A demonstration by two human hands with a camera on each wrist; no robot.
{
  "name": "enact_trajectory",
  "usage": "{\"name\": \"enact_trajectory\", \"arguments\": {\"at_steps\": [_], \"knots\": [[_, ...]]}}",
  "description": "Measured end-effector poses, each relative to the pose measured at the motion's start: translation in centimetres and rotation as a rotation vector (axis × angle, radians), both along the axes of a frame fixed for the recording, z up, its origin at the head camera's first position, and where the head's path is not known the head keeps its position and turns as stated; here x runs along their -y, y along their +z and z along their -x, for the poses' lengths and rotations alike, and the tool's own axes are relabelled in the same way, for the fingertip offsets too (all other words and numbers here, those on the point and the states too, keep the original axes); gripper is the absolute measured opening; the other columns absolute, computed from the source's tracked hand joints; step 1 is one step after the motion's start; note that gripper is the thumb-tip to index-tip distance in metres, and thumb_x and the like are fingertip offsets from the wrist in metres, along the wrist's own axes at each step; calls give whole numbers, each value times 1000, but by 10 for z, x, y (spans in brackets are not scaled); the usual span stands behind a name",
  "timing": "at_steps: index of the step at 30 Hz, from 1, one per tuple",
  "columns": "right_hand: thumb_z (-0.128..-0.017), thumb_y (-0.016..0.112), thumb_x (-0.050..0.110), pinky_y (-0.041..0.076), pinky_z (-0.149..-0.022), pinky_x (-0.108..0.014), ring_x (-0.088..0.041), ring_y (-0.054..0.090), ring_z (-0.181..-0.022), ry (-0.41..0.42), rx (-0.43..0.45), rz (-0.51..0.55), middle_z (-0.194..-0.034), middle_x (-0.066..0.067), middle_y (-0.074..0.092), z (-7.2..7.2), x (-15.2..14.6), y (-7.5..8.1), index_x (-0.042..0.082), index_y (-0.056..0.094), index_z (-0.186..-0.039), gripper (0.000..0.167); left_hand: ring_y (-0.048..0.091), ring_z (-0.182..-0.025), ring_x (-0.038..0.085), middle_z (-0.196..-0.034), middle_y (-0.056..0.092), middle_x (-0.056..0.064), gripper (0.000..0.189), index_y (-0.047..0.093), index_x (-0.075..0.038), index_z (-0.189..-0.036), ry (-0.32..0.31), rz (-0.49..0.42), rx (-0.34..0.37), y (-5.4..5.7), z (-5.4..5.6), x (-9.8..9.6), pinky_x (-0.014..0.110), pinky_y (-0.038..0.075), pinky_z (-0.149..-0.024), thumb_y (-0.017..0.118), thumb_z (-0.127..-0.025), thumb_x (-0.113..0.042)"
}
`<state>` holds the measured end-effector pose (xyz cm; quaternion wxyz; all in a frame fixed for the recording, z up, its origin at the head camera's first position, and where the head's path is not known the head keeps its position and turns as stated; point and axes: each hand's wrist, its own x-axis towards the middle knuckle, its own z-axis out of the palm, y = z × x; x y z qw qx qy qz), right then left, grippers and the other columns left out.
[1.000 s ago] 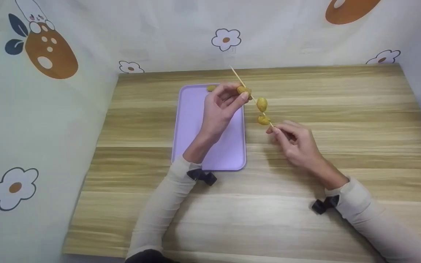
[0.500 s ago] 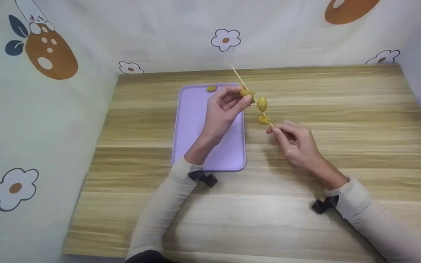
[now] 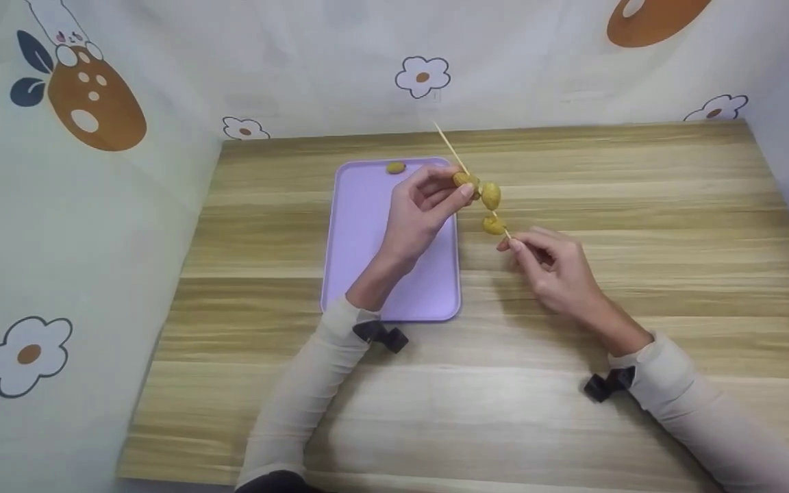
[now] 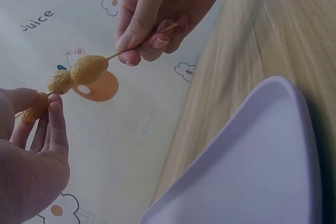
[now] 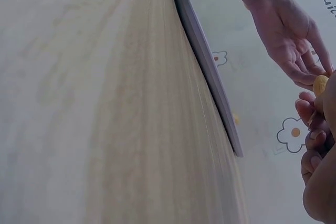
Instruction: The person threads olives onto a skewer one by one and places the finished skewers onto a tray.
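My right hand (image 3: 559, 270) pinches the lower end of a thin wooden skewer (image 3: 451, 145) between thumb and fingers, over the table to the right of the tray. The skewer slants up and leftward, its far end bare. Two wrinkled, yellow-brown oval fruits sit along it: one (image 3: 493, 224) near the right fingers, the other (image 3: 491, 196) just above. My left hand (image 3: 415, 219) pinches a third such fruit (image 4: 35, 107), which the skewer runs through. In the left wrist view this fruit lies close beside the middle fruit (image 4: 60, 82).
A lilac rectangular tray (image 3: 360, 226) lies on the wood-grain table (image 3: 251, 315) beneath the left forearm. One more yellow-brown fruit (image 3: 396, 167) rests at its back edge. Pale printed sheets (image 3: 326, 68) with flowers stand behind and at the left.
My left hand has slid its fruit down the skewer, right and towards the other two, narrowing the gap. The fruit on the tray shows fully now. My right hand has stayed nearly still.
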<state>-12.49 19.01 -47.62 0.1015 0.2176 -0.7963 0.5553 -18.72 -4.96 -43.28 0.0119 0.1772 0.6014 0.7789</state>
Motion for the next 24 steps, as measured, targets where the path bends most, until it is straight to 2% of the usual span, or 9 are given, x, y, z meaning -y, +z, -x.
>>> {"name": "enact_trajectory", "arguments": {"at_steps": [6,10,16,19,21,24], "knots": [[-106,67,3,50,-61,-15,-16,63,-74,-1,19,-1,-89,-14,74,0,1,0,8,84,-104,17,78,-107,24,-116,78,18,28,67,3,-125,5,24,19,0,2,1,45,67,-99,77,-100,-4],[-107,67,8,50,-63,-17,-12,62,-76,12,70,4,-92,-17,76,0,1,1,11,84,-106,17,78,-104,22,-114,79,17,28,67,2,-125,13,50,22,-2,6,3,45,68,-97,77,-101,-6],[-108,67,9,54,-66,-18,-16,66,-77,32,133,16,-96,-19,77,0,2,2,14,84,-107,18,79,-97,19,-108,80,14,21,69,1,-121,42,82,31,-6,13,8,48,68,-96,75,-103,-9],[-108,66,7,53,-62,-18,-16,65,-73,18,111,35,-90,-21,74,0,2,1,11,84,-107,18,80,-100,23,-110,80,16,23,70,3,-123,47,116,36,-7,19,13,49,67,-98,69,-108,-15],[-107,66,5,50,-58,-18,-14,62,-70,4,88,51,-84,-20,71,1,2,1,9,84,-107,18,79,-103,29,-113,80,16,31,70,3,-126,53,156,45,-8,24,18,48,67,-99,61,-113,-23],[-107,65,3,45,-54,-18,-10,57,-65,-14,61,76,-78,-15,66,1,2,0,7,83,-106,19,77,-110,35,-119,78,16,39,70,1,-131,91,267,41,-10,31,26,47,66,-100,51,-117,-31]]}}
